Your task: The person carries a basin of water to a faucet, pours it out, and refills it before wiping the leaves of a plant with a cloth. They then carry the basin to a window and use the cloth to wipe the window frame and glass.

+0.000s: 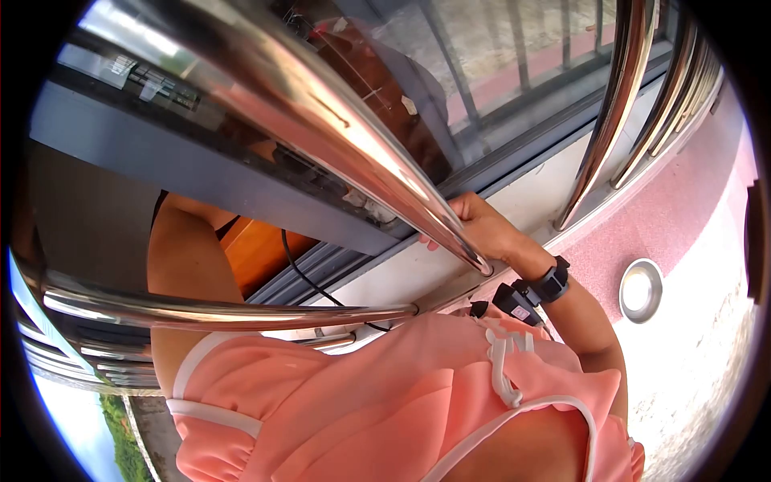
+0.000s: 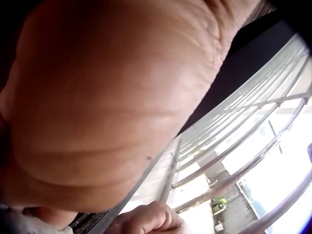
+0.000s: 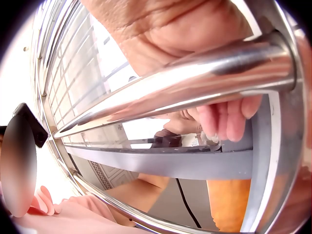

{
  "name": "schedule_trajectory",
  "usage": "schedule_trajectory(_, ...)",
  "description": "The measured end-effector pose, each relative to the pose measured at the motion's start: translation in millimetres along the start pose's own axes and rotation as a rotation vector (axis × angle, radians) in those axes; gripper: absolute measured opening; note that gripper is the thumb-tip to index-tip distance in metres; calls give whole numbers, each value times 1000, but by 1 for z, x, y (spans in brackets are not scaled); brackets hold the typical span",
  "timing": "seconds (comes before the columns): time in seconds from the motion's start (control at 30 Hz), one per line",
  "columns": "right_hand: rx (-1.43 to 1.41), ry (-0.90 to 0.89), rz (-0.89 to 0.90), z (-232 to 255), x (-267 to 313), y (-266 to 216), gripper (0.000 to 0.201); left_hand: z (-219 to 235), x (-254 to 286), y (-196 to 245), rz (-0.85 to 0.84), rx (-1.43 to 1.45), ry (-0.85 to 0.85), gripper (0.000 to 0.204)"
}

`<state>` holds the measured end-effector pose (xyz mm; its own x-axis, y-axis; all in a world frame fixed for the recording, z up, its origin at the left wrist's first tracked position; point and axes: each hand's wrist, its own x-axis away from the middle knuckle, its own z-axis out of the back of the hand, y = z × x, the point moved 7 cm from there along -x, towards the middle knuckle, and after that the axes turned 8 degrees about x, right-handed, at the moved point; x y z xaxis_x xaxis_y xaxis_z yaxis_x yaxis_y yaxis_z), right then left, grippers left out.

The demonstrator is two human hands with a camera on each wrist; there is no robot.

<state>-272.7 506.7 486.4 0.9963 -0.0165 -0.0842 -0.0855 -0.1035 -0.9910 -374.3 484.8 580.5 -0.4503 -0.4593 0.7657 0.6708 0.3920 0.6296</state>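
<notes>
My left arm point(image 1: 189, 257) reaches between the railing bars and behind the window frame. My left hand point(image 2: 107, 112) fills much of the left wrist view, heel of the palm toward the camera. A crumpled whitish cloth point(image 2: 22, 224) lies at its fingers, mostly hidden; through the glass in the right wrist view, the fingers appear curled on it. My right hand point(image 1: 486, 229) is behind a thick steel bar point(image 3: 146, 95), close to the window frame point(image 3: 161, 161). Its loosely bent fingers point(image 3: 222, 122) show below the bar, with nothing visible in them.
A lower steel bar point(image 1: 233, 313) crosses at my waist. More curved bars point(image 1: 606, 120) rise at the right. A black cable point(image 1: 305, 273) hangs past the window sill. A metal bowl point(image 1: 641, 291) stands on the floor at right. Dark window glass point(image 1: 418, 96) reflects the surroundings.
</notes>
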Motion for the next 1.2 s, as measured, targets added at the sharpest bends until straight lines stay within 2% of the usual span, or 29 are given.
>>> schedule_trajectory(0.03, -4, 22, -13, 0, 1, -1, 24, -1, 0, 0, 0, 3, -2, 21)
schedule_trajectory(0.23, 105, -11, -48, -2, 3, -5, 23, -5, -1, 0, 20, -22, -5, 21)
schedule_trajectory(0.3, 128, -49, -22, -2, 2, -3, 17, -5, -2, -1, 27, -19, -5, 21)
schedule_trajectory(0.33, 138, -67, -10, -2, 2, -2, 23, -5, -2, -2, 31, -14, -5, 21)
schedule_trajectory(0.43, 37, -58, 6, -3, 3, -3, 23, -5, -4, -5, 40, 15, -9, 21)
schedule_trajectory(0.47, 50, -42, -3, -3, 3, -4, 17, -6, -6, -7, 44, 32, -8, 20)
schedule_trajectory(0.6, 130, -11, -39, -4, 4, -9, 24, -2, -13, -14, 87, 135, 19, 20)
schedule_trajectory(0.77, 185, -32, -63, -1, 4, -5, 23, 18, -31, -19, 21, 339, 146, 22)
schedule_trajectory(0.83, 213, -37, -70, -1, 4, -7, 23, 24, -28, -9, 19, 226, 272, 32)
schedule_trajectory(0.9, 236, -28, -57, 1, 4, -8, 24, 25, -22, -7, -23, 362, 290, 39)
schedule_trajectory(0.97, 237, -26, -57, 0, 3, -5, 24, 17, -21, -6, -74, 393, 187, 48)
schedule_trajectory(1.03, 256, -30, -41, 0, 3, -5, 24, 5, -19, 1, -257, 548, 21, 53)
schedule_trajectory(1.07, 288, -32, -31, 1, 4, -9, 24, 5, -18, -5, -196, 502, 22, 56)
schedule_trajectory(1.2, 327, -44, -32, 0, 4, -10, 25, 6, -21, 4, -211, 371, -11, 55)
